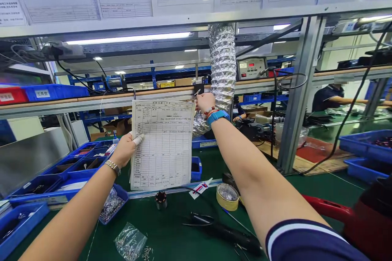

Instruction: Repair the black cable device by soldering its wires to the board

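A printed paper form, filled with table lines and some handwriting, hangs upright in front of me. My left hand grips its left edge, with a white covering on the thumb laid over the front. At the sheet's top right corner my right hand is closed in a pinch. A small silver metal clip sticks up from those fingers, against a dark block on the shelf rail. The fingertips partly hide where clip and paper meet.
A foil duct drops behind my right hand. Blue bins stand at left. On the green bench lie a small motor-like cylinder, a tape roll, a black-handled tool and a plastic bag. Another person sits far right.
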The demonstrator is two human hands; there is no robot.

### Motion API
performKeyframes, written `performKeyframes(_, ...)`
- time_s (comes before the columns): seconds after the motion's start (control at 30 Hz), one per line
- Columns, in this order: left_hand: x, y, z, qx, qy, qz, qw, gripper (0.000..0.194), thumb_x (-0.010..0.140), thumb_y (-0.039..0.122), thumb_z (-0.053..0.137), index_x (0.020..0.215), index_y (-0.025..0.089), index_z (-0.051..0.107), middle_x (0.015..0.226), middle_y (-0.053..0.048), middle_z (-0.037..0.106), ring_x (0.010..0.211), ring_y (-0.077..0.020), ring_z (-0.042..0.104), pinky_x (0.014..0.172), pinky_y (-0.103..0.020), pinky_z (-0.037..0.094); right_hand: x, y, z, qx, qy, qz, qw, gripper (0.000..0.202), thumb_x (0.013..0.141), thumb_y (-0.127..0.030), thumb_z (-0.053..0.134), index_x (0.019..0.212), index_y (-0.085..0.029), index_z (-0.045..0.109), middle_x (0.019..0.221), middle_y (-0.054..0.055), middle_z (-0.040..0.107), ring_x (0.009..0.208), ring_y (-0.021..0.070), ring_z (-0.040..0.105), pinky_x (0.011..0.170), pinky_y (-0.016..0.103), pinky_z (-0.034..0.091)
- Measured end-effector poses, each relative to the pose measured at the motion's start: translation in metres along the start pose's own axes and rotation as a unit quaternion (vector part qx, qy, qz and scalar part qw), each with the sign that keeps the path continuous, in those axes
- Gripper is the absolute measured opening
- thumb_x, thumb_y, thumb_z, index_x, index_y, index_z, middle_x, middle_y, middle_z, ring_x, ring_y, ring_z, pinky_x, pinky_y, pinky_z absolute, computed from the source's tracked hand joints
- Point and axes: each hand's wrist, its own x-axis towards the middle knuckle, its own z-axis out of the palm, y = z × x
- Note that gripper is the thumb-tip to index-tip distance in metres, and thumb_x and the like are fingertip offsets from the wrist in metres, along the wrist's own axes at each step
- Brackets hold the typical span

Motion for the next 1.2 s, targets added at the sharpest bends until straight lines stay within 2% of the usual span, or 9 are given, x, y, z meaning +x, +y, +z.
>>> performKeyframes(0.27, 0.019, 0.008, 0.009, 0.024, -0.001, -0.006, 1.0, 0.048, 0.068, 0.039, 0.071, 0.108, 0.015, 0.06, 0.104, -0.011, 0.066, 0.096, -0.027, 0.06, 0.086, -0.045, 0.046, -0.004, -0.017, -0.018, -0.089, 0.021, -0.029, 0.995, 0.023, 0.087, -0.034, 0.052, 0.087, -0.012, 0.059, 0.084, 0.003, 0.061, 0.073, 0.0134, 0.059, 0.069, 0.031, 0.05)
performKeyframes(0.43, 0.032, 0.015, 0.004, 0.025, 0.008, 0.013, 1.0, 0.046, 0.068, 0.037, 0.071, 0.106, 0.014, 0.061, 0.106, -0.012, 0.065, 0.098, -0.0274, 0.059, 0.087, -0.046, 0.045, -0.061, -0.02, -0.05, -0.081, 0.074, -0.127, 0.986, 0.031, 0.092, -0.03, 0.032, 0.091, -0.013, 0.058, 0.088, 0.007, 0.061, 0.086, 0.0173, 0.055, 0.082, 0.033, 0.041)
performKeyframes(0.57, 0.069, 0.017, 0.034, 0.011, 0.001, 0.066, 0.998, 0.044, 0.067, 0.037, 0.071, 0.103, 0.014, 0.061, 0.108, -0.01, 0.064, 0.102, -0.025, 0.057, 0.091, -0.04, 0.043, -0.096, -0.011, -0.038, -0.079, 0.006, -0.179, 0.981, 0.019, 0.086, -0.03, 0.046, 0.081, -0.019, 0.06, 0.074, 0.002, 0.062, 0.073, 0.0147, 0.057, 0.072, 0.026, 0.042)
performKeyframes(0.73, 0.122, 0.008, 0.091, 0.003, 0.021, 0.112, 0.993, 0.04, 0.073, 0.037, 0.065, 0.105, 0.013, 0.058, 0.104, -0.01, 0.065, 0.101, -0.0237, 0.057, 0.09, -0.039, 0.044, -0.058, -0.004, -0.001, -0.098, -0.012, -0.091, 0.991, 0.026, 0.09, -0.029, 0.041, 0.075, -0.015, 0.058, 0.056, -0.003, 0.055, 0.05, 0.0095, 0.052, 0.056, 0.024, 0.044)
performKeyframes(0.87, 0.14, 0.005, 0.106, 0.033, 0.051, 0.126, 0.99, 0.036, 0.076, 0.031, 0.062, 0.105, 0.011, 0.057, 0.104, -0.012, 0.065, 0.098, -0.0234, 0.059, 0.09, -0.04, 0.044, -0.024, -0.006, 0.007, -0.122, -0.025, -0.01, 0.992, 0.033, 0.091, -0.04, 0.042, 0.081, -0.012, 0.057, 0.062, -0.003, 0.056, 0.048, 0.0069, 0.051, 0.05, 0.023, 0.045)
performKeyframes(0.97, 0.121, 0.013, 0.091, 0.079, 0.071, 0.135, 0.985, 0.04, 0.069, 0.021, 0.069, 0.107, 0.011, 0.057, 0.109, -0.012, 0.062, 0.104, -0.0255, 0.055, 0.097, -0.042, 0.038, -0.034, -0.01, 0.0, -0.133, -0.068, 0.001, 0.989, 0.033, 0.092, -0.041, 0.041, 0.09, -0.012, 0.056, 0.066, -0.002, 0.057, 0.048, 0.0064, 0.051, 0.047, 0.021, 0.045)
performKeyframes(1.03, 0.086, 0.016, 0.075, 0.123, 0.078, 0.132, 0.98, 0.047, 0.065, 0.017, 0.071, 0.11, 0.012, 0.057, 0.113, -0.011, 0.059, 0.11, -0.0275, 0.05, 0.101, -0.044, 0.032, -0.063, -0.009, -0.011, -0.136, -0.125, -0.018, 0.983, 0.028, 0.092, -0.036, 0.041, 0.095, -0.012, 0.055, 0.065, -0.003, 0.056, 0.046, 0.0062, 0.05, 0.045, 0.02, 0.043)
performKeyframes(1.07, 0.061, 0.015, 0.066, 0.151, 0.069, 0.123, 0.978, 0.047, 0.066, 0.017, 0.071, 0.111, 0.013, 0.058, 0.112, -0.01, 0.059, 0.11, -0.0283, 0.05, 0.101, -0.045, 0.031, -0.084, -0.007, -0.019, -0.136, -0.166, -0.033, 0.976, 0.025, 0.092, -0.033, 0.042, 0.096, -0.012, 0.055, 0.064, -0.003, 0.055, 0.045, 0.0062, 0.049, 0.044, 0.02, 0.042)
performKeyframes(1.2, -0.072, -0.003, 0.033, 0.336, -0.1, 0.066, 0.934, 0.042, 0.073, 0.026, 0.066, 0.114, 0.02, 0.06, 0.114, -0.005, 0.059, 0.109, -0.0295, 0.051, 0.102, -0.044, 0.031, -0.197, 0.009, -0.065, -0.121, -0.397, -0.072, 0.907, 0.007, 0.079, -0.022, 0.059, 0.076, -0.018, 0.064, 0.063, -0.004, 0.06, 0.056, 0.01, 0.054, 0.056, 0.023, 0.044)
